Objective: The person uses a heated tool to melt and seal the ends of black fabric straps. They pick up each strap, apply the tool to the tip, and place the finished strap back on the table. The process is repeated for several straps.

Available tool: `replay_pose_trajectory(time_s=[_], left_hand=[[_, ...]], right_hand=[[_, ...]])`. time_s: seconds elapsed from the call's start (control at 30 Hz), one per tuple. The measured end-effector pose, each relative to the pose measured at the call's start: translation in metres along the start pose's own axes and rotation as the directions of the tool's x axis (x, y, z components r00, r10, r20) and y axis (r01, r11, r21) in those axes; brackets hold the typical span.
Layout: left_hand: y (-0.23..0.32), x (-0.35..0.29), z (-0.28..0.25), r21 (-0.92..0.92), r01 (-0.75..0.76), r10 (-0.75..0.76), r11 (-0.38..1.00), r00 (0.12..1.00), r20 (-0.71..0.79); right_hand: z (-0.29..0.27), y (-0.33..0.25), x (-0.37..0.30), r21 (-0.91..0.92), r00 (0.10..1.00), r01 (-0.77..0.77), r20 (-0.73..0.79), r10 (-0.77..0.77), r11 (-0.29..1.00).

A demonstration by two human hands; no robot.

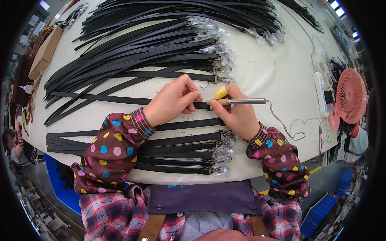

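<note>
A black belt (120,99) lies across the table, its buckle end between my hands. My left hand (171,100) is closed over it near that end, thumb and forefinger pressed together; whatever sits in the pinch is hidden. My right hand (239,114) grips a corded pen-shaped electric tool (251,101) with a silver barrel. The tool's tip points left at the belt's end. A yellow finger cover (221,93) is on one right finger. Below my hands, more belts (177,154) lie in a row, several with plastic-wrapped buckles (223,152).
Beyond my hands is a thick pile of black belts (140,60), buckles in clear plastic (219,50). Another pile (177,10) lies farther back. To the right are a white power strip (321,94), a pink fan (351,96) and the tool's loose cord (279,122). A cardboard box (45,54) stands left.
</note>
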State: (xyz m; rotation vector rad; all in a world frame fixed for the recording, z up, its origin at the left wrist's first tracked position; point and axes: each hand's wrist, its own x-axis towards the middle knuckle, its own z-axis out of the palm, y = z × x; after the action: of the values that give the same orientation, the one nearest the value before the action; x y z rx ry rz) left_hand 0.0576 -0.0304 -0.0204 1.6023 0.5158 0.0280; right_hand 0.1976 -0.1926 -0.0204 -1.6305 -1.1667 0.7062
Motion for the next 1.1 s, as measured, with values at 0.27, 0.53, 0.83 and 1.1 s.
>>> replay_pose_trajectory(time_s=[0.27, 0.53, 0.83, 1.1], left_hand=[[0.001, -0.001, 0.002, 0.146, -0.059, 0.065, 0.988, 0.997, -0.035], [-0.003, -0.012, 0.008, 0.666, -0.202, 0.296, 0.718, 0.955, -0.029], [0.005, -0.038, 0.01, 0.935, -0.273, 0.523, 0.226, 0.844, 0.12], [-0.013, -0.115, -0.08, 0.944, 0.024, 0.275, 0.329, 0.954, -0.12]], right_hand=[[-0.002, 0.006, -0.001, -0.023, 0.996, 0.082, -0.039, -0.083, 0.996], [-0.015, 0.003, 0.001, -0.411, 0.921, 0.373, 0.06, -0.384, 0.832], [-0.015, -0.004, -0.009, -0.418, 0.925, 0.379, 0.168, -0.34, 0.826], [-0.016, 0.002, -0.019, -0.37, 0.91, 0.413, 0.198, -0.364, 0.832]])
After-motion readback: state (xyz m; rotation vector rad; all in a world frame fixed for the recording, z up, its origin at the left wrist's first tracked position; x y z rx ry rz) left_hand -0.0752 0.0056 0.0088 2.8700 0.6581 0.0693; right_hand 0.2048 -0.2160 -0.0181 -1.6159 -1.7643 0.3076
